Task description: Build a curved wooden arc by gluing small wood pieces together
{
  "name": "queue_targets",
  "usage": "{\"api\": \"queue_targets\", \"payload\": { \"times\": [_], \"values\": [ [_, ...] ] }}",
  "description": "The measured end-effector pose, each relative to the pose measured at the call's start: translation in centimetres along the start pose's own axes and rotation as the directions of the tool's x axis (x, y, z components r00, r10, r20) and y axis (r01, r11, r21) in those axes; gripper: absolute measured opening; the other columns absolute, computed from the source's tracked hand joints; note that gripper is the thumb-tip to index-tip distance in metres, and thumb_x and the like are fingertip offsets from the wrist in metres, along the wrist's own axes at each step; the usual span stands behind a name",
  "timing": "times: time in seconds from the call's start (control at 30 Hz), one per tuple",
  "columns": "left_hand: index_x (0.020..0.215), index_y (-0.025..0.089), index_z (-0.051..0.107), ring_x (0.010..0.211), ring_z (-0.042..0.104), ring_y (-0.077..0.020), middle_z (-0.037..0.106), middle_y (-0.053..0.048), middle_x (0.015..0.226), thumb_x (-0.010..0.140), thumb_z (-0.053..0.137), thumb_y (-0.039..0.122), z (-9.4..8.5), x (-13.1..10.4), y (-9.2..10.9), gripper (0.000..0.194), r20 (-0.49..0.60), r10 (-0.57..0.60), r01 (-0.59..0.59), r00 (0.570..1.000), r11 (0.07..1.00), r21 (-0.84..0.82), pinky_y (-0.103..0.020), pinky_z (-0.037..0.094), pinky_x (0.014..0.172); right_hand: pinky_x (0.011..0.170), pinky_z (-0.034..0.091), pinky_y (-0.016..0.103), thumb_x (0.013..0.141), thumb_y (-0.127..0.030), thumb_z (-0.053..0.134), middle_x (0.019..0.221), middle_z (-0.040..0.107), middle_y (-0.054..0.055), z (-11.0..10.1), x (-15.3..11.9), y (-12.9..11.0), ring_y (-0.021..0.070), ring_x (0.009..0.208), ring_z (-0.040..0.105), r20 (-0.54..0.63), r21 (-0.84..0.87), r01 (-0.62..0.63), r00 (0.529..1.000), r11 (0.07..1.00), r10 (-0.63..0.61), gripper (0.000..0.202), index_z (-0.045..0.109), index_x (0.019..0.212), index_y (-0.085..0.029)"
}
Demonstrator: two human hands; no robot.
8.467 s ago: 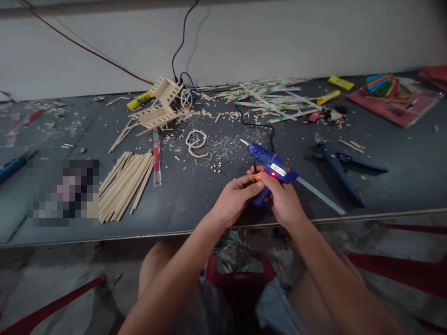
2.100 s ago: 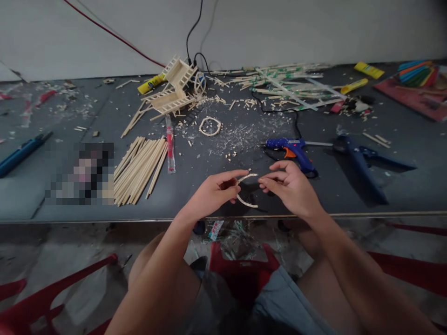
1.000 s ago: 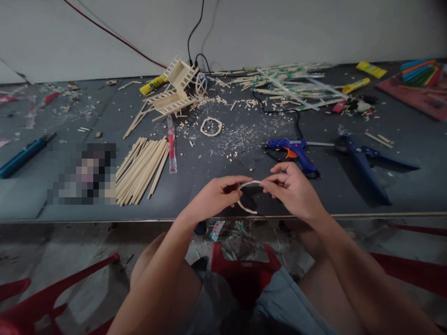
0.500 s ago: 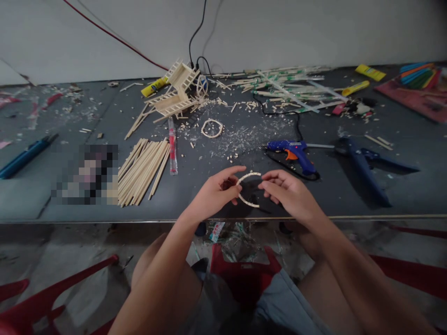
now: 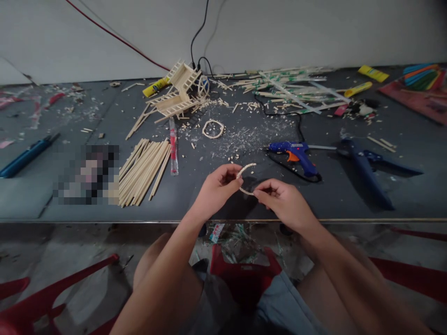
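A pale half-ring of short wooden stick pieces (image 5: 247,167) is held over the front of the table. My left hand (image 5: 220,188) pinches its left side between thumb and fingers. The fingertips of my right hand (image 5: 282,199) close on its lower end. Its upper end curves free. Behind my hands a closed ring of the same pieces (image 5: 213,129) lies on the table. To the right lies a blue glue gun (image 5: 295,156) with an orange trigger, a clear stick in its back and a red light on.
Bundled wooden sticks (image 5: 145,172) lie left, beside a blurred-out patch. A small stick-built model (image 5: 178,95) stands at the back. Blue-handled cutters (image 5: 372,172) lie right of the glue gun. Packaged sticks (image 5: 289,88), a black cord and scattered offcuts cover the rear.
My right hand has moved down and left and taken hold of the half-ring's lower end. The half-ring is tilted and slightly raised. My left hand's index finger has curled in.
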State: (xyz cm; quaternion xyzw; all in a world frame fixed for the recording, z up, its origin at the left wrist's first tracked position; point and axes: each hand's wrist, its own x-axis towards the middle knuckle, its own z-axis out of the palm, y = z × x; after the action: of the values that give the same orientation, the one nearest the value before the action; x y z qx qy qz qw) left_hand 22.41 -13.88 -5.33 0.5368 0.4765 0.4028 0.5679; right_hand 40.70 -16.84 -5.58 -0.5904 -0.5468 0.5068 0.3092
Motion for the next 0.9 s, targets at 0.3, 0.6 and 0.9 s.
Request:
{"api": "queue_targets", "payload": {
  "times": [0.3,0.6,0.9],
  "values": [
    [0.094,0.017,0.066,0.06,0.052,-0.0078,0.057,0.003,0.066,0.08,0.065,0.028,0.8,-0.1,0.5,0.018,-0.097,0.034,-0.034,0.995,0.999,0.005,-0.02,0.043,0.059,0.06,0.045,0.026,0.08,-0.036,0.063,0.073,0.065,-0.001,0.5,0.0,0.1,0.0119,0.061,0.057,0.09,-0.029,0.068,0.994,0.997,-0.065,0.015,0.066,0.083,-0.021],
    [0.086,0.017,0.066,0.06,0.054,-0.0082,0.06,0.002,0.067,0.078,0.065,0.026,1.6,-0.4,0.8,0.012,-0.092,0.008,-0.014,0.996,0.998,-0.063,-0.02,0.048,0.057,0.068,0.05,0.024,0.076,-0.031,0.071,0.081,0.066,-0.001,0.6,0.4,0.0,0.0104,0.07,0.061,-0.082,0.337,0.096,0.994,0.937,-0.073,0.018,0.062,0.089,-0.021],
    [0.091,0.017,0.067,0.068,0.059,-0.0092,0.067,-0.001,0.077,0.082,0.063,0.028,1.5,-0.8,0.2,0.015,-0.027,0.041,-0.041,0.999,0.999,0.019,-0.021,0.048,0.062,0.066,0.052,0.027,0.077,-0.034,0.068,0.08,0.068,0.001,0.9,0.6,-0.3,0.0116,0.067,0.062,-0.136,0.381,0.099,0.989,0.919,-0.05,0.018,0.063,0.089,-0.02]
  ]
}}
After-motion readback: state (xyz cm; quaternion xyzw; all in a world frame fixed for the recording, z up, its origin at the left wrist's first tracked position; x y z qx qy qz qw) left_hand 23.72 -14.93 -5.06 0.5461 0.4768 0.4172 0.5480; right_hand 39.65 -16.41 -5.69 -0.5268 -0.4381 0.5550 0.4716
